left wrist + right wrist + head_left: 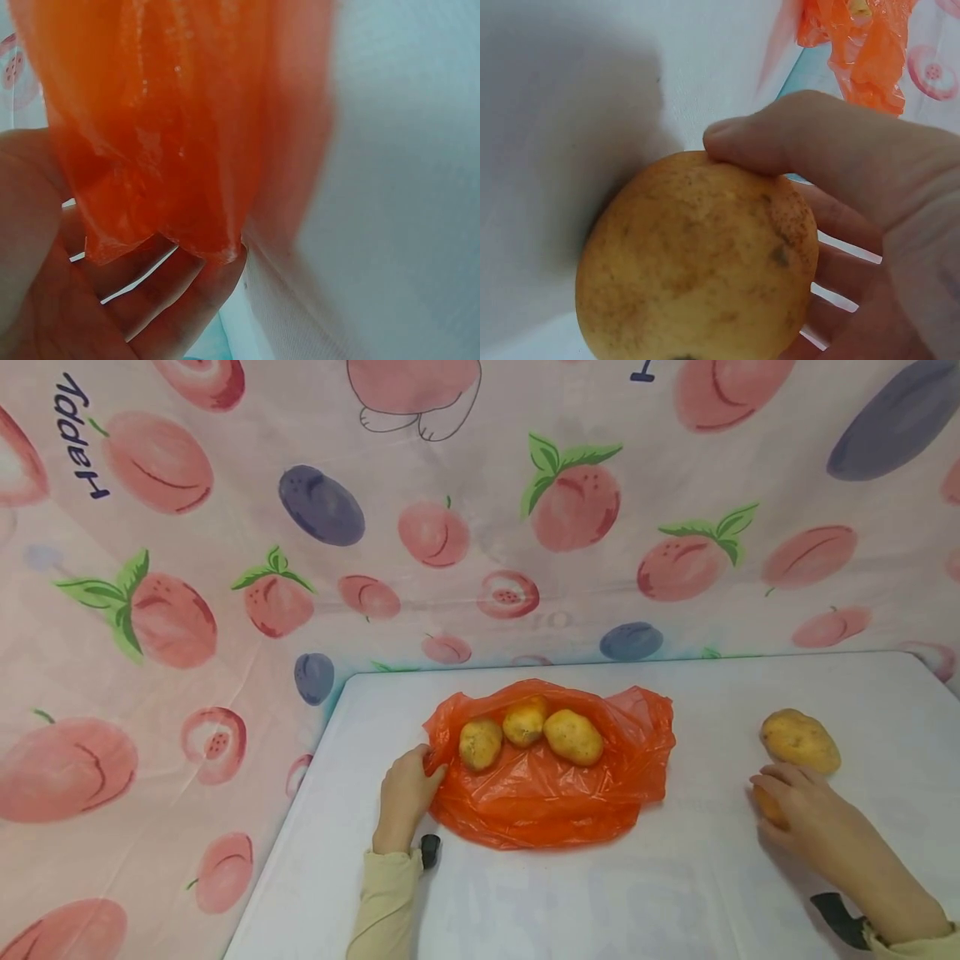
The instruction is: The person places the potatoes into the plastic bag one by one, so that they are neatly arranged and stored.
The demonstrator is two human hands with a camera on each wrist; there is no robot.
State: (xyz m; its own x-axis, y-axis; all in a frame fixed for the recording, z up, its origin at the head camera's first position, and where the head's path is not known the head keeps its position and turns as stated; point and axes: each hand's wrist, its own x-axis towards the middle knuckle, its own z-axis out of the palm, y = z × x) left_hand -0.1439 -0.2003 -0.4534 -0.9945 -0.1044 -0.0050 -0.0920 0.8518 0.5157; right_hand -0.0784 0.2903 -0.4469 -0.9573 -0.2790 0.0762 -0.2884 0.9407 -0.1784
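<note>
An orange plastic bag lies spread on the white table, with three potatoes grouped on its far half. At the bag's left edge, my left hand holds the thin plastic between thumb and fingers. The left wrist view shows the bag's crumpled edge hanging over those fingers. Out to the right, my right hand grips a potato, its thumb on the near side and its fingers round behind. Just beyond that hand rests another potato on the table.
The white tabletop extends around the bag and between the two hands. Behind and to the left hangs a fruit-print cloth, meeting the table's back edge. Dark straps sit at both wrists, beside beige sleeves.
</note>
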